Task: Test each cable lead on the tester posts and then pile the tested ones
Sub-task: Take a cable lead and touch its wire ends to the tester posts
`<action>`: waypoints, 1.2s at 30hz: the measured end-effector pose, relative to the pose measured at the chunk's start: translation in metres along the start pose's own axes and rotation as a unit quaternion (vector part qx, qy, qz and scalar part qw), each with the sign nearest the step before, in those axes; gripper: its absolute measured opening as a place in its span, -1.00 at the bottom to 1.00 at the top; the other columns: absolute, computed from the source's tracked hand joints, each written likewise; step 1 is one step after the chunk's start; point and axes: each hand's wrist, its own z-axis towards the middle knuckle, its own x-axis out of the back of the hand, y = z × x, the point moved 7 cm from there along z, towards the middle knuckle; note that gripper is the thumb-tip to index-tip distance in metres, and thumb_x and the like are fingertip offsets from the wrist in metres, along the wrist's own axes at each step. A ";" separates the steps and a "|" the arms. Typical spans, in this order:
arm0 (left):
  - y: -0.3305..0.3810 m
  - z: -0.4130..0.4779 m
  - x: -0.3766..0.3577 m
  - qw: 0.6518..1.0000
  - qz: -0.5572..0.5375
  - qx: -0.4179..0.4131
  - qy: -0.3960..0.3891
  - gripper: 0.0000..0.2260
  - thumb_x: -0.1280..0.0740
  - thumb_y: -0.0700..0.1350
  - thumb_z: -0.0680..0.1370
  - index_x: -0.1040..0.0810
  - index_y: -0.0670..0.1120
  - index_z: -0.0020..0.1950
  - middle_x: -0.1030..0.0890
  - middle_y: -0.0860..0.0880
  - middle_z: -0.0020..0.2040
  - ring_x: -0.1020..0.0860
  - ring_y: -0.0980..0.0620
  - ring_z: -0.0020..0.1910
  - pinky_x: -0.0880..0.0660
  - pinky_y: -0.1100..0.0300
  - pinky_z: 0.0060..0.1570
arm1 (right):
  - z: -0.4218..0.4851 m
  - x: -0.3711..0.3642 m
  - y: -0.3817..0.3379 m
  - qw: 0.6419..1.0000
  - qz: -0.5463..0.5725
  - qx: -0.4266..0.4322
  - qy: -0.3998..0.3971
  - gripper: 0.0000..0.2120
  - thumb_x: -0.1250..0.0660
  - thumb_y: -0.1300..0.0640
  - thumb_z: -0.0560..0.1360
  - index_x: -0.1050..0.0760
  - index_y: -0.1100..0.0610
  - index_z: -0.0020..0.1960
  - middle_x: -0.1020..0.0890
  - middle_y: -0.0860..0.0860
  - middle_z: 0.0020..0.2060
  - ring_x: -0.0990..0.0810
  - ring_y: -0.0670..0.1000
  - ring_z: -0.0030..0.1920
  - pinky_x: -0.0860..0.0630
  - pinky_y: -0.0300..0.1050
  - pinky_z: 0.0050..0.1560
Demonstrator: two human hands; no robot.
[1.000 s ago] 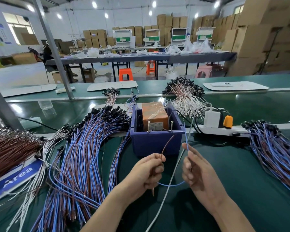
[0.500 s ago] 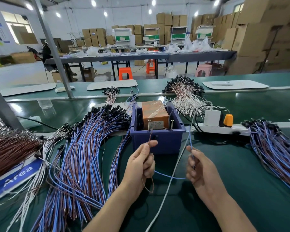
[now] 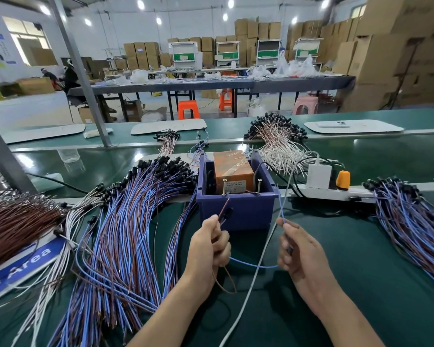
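Note:
A purple box (image 3: 238, 211) holds an orange tester (image 3: 232, 166) with two upright metal posts (image 3: 224, 187) at its front edge. My left hand (image 3: 208, 249) pinches the brown lead (image 3: 223, 209) of one cable, its tip pointing up just below the left post. My right hand (image 3: 301, 254) pinches the blue lead (image 3: 281, 206) of the same cable, which rises toward the box's right corner. The blue wire loops between both hands. A large pile of blue and brown cables (image 3: 125, 234) lies left of the box, a smaller pile (image 3: 416, 221) at the right.
A white power strip (image 3: 331, 190) with a white adapter and an orange plug lies right of the box. White-and-brown cables (image 3: 278, 144) lie behind it. A brown wire bundle (image 3: 13, 221) and a blue sign (image 3: 23, 266) sit far left. A white cord (image 3: 251, 284) crosses between my hands.
Both hands moved forward toward the purple box. The brown lead tip has come up close under the left post, and the blue lead has risen by the box's right corner.

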 end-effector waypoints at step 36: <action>0.006 0.007 0.004 0.998 -0.055 -0.015 0.007 -0.70 -0.29 0.17 0.54 -0.58 -0.05 -0.13 -0.17 0.05 -0.46 -0.12 0.14 -0.60 -0.09 0.23 -0.54 | 0.002 -0.002 0.010 0.998 -0.065 0.016 -0.008 -0.82 -0.29 0.18 0.63 -0.68 0.08 0.02 -0.44 -0.03 -0.45 -0.31 -0.09 -0.55 -0.34 -0.23 -0.55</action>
